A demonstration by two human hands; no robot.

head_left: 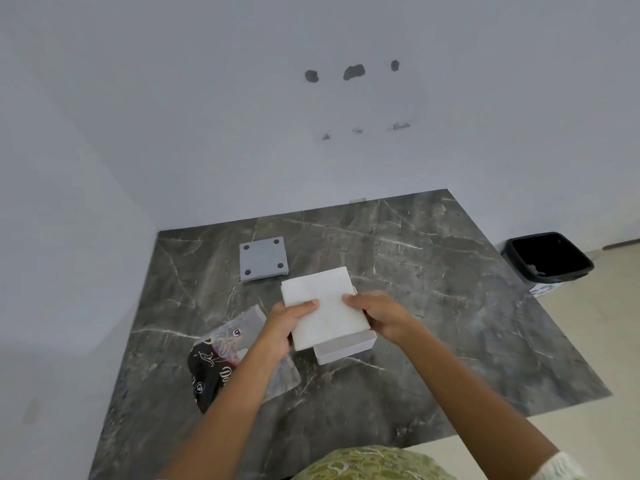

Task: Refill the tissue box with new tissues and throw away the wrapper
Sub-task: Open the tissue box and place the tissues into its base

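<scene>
A white stack of tissues (322,289) is held between both hands above the middle of the dark marble table (433,271). My left hand (285,323) grips its left edge and my right hand (375,315) grips its right edge. Directly beneath the stack sits the pale grey tissue box (346,349), partly hidden by the tissues; whether they touch I cannot tell. The clear and black plastic wrapper (221,358) lies flat on the table to the left, partly under my left forearm.
A grey square plate with four dark round feet (264,258), apparently the box's base, lies behind the tissues. A black waste bin (547,258) stands on the floor past the table's right edge. White walls border the table at the back and left.
</scene>
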